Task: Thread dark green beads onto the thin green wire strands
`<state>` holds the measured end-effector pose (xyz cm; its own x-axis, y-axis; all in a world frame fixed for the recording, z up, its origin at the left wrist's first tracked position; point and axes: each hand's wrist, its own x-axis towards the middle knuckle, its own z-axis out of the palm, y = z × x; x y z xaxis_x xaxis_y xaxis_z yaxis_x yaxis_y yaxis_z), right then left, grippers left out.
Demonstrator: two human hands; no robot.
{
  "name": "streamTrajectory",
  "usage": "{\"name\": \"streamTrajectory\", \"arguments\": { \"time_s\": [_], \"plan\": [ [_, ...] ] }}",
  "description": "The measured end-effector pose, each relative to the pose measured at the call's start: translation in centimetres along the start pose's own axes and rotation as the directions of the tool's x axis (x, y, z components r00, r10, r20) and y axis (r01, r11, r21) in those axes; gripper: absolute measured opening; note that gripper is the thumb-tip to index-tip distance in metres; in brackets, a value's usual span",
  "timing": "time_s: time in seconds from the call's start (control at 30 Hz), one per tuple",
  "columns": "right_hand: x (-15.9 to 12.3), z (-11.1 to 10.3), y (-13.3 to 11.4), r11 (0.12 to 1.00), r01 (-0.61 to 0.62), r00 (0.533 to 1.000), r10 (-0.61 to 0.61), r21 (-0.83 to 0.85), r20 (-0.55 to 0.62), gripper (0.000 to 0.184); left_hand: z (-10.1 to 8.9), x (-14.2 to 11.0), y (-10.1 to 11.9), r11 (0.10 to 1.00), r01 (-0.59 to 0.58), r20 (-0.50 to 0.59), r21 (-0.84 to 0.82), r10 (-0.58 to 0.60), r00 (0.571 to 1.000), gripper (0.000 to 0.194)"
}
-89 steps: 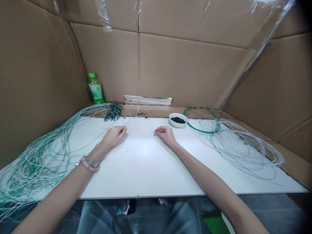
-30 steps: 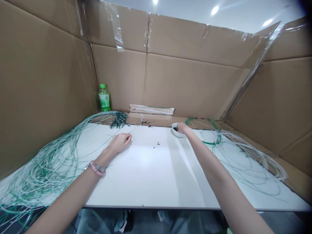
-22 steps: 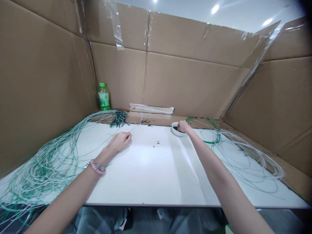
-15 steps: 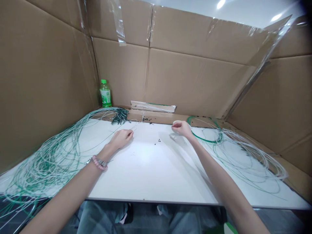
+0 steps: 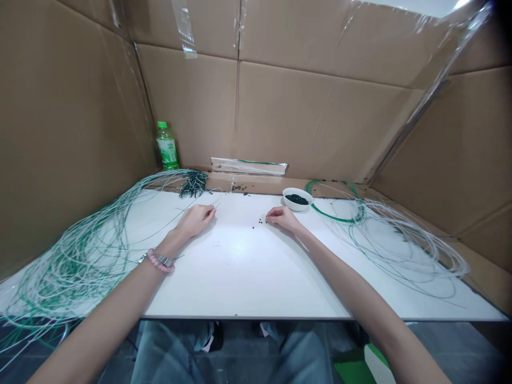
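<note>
Now I watch the right hand (image 5: 283, 218) back from the round white bowl (image 5: 296, 196), its fingers (image 5: 269, 212) narrowly pinched beside the small black beads (image 5: 259, 222) on the white desk (image 5: 240, 277), while the left hand (image 5: 195, 221) grips a thin green-and-white wire (image 5: 214, 207); I cannot tell whether the right holds a bead.

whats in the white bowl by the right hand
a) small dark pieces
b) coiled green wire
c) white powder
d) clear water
a, the white bowl beside the right hand holds a heap of small dark pieces.
</note>
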<state>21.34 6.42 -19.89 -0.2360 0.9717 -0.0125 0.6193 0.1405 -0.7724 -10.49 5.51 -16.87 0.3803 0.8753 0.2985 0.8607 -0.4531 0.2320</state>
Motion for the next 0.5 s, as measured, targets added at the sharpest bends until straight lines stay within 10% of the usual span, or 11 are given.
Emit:
{"name": "streamTrajectory", "arguments": {
  "time_s": [0.5],
  "plan": [
    [-1.4,-0.4,-1.6,0.991,0.083,0.995,-0.087,-0.102,-0.039,0.026,-0.1,0.0,0.0,0.999,0.023,0.008,-0.031,-0.023,1.0,0.034]
  ]
}}
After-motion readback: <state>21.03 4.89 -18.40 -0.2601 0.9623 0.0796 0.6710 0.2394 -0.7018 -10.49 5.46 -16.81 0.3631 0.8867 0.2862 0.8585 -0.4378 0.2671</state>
